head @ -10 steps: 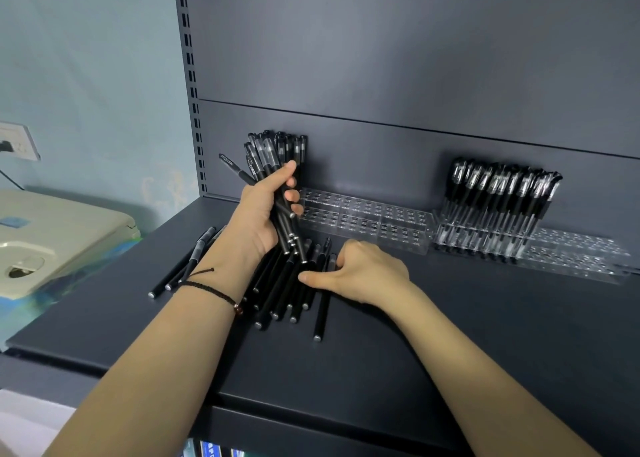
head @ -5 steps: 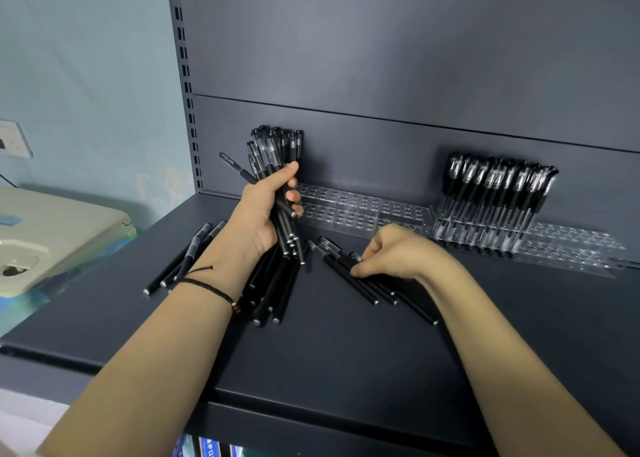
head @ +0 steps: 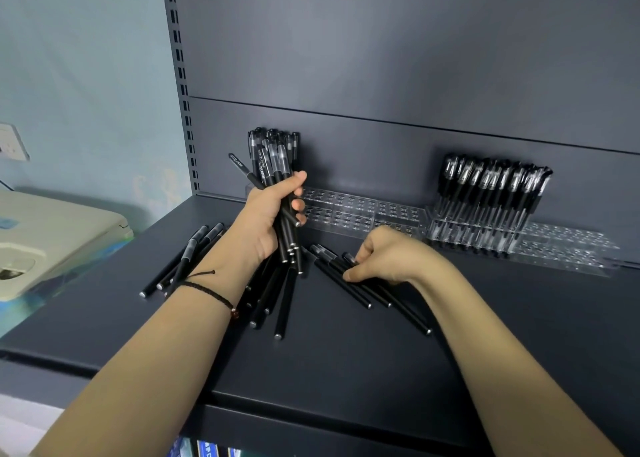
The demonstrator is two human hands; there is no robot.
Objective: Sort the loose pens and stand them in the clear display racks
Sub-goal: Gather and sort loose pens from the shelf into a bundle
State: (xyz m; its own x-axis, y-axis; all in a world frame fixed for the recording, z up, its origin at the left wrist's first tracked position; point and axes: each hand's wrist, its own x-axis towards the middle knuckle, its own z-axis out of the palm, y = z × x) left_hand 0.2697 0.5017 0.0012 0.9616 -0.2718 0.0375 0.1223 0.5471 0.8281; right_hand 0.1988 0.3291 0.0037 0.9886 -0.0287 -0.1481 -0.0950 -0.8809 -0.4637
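Nearest me, on the dark shelf (head: 346, 370), a loose pile of pens (head: 277, 304) fans out beneath my left wrist, and a few stray pens (head: 183, 262) lie apart to the left. Just right of the pile, my right hand (head: 391, 259) curls down over a small group of pens (head: 360, 299), thumb and fingertips pinching near their upper ends. The palm covers the grip, so I cannot say how many it really has. A little further off, my left hand (head: 266, 214) is wrapped round an upright bundle of pens (head: 273, 158), ends uneven, one splaying out to the left. That bundle looks the main risk: it seems thick for one fist, and any loosening could spill pens onto the pile and undo the sorting. Lifting the right-hand group by its ends could also let one roll away. At the back, the empty clear rack (head: 363, 210) sits partly behind both hands, and the filled rack (head: 485, 238) carries standing pens (head: 491, 186). Its clear right end is hard to make out against the shelf.
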